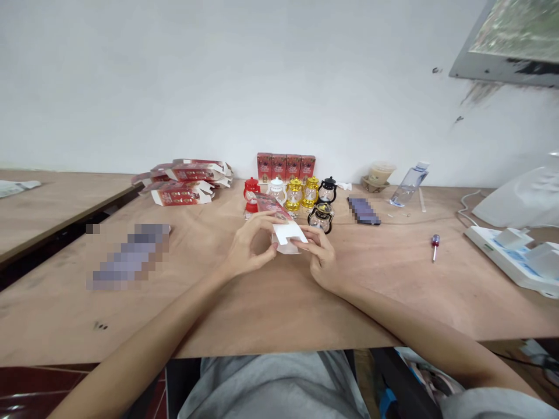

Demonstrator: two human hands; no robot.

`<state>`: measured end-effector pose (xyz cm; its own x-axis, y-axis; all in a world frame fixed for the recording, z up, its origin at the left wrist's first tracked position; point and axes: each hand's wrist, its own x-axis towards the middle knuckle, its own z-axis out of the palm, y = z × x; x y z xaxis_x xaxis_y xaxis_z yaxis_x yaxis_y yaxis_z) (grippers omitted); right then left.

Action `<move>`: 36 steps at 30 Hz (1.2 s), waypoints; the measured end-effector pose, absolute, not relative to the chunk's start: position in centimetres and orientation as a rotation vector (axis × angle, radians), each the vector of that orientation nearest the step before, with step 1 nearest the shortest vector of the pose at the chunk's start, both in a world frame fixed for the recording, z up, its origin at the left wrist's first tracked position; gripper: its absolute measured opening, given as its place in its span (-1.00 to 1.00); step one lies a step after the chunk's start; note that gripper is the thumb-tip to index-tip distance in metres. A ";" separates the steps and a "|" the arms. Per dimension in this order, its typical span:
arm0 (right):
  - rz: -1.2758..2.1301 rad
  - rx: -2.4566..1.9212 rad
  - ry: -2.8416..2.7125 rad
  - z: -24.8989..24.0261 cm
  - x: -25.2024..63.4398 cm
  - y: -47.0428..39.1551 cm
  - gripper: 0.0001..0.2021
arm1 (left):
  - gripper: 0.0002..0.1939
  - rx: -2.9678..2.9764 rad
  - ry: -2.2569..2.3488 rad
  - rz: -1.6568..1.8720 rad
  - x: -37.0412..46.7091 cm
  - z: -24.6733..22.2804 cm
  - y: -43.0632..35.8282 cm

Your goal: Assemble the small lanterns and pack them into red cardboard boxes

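A small red cardboard box (269, 203) with white end flaps is held over the table in front of me. My left hand (251, 243) grips its left side between thumb and fingers. My right hand (321, 255) pinches the white flaps at the near right end. Behind the box stand small lanterns: a red one (251, 193), a white one (276, 191), gold ones (294, 195) and a black one (327, 190). Another dark lantern (321, 217) leans just beyond my right hand. The inside of the held box is hidden.
Four-sided closed red boxes (286, 169) stand in a row by the wall. Flattened and open red boxes (183, 189) are piled at left. A phone (364, 210), water bottle (409, 184), drink cup (381, 174), screwdriver (435, 244) and power strip (513, 256) lie or stand rightward.
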<state>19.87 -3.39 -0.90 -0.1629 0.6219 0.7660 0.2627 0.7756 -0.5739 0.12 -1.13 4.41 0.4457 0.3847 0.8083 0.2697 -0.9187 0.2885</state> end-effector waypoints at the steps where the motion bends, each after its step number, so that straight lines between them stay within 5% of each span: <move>1: 0.332 -0.704 -1.739 -0.8 19.9 -3.4 -0.63 | -0.79 2.570 0.582 1.490 0.1 4.4 -1.1; 8: 0.216 -0.798 -1.680 -0.5 20.1 -3.5 -0.65 | -0.83 2.832 0.627 1.321 -0.1 4.0 -1.0; 18: 0.314 -0.866 -1.518 -0.4 20.6 -3.2 -0.81 | -0.58 3.120 0.464 0.936 0.0 4.3 -1.3; 26: 0.424 -0.778 -1.541 -0.1 20.8 -3.2 -0.78 | -0.81 3.272 0.585 1.027 -0.2 3.2 -0.7; 36: 0.840 -0.725 -1.492 -0.5 20.1 -2.9 -0.64 | -0.69 3.256 0.953 1.076 0.0 3.3 -0.8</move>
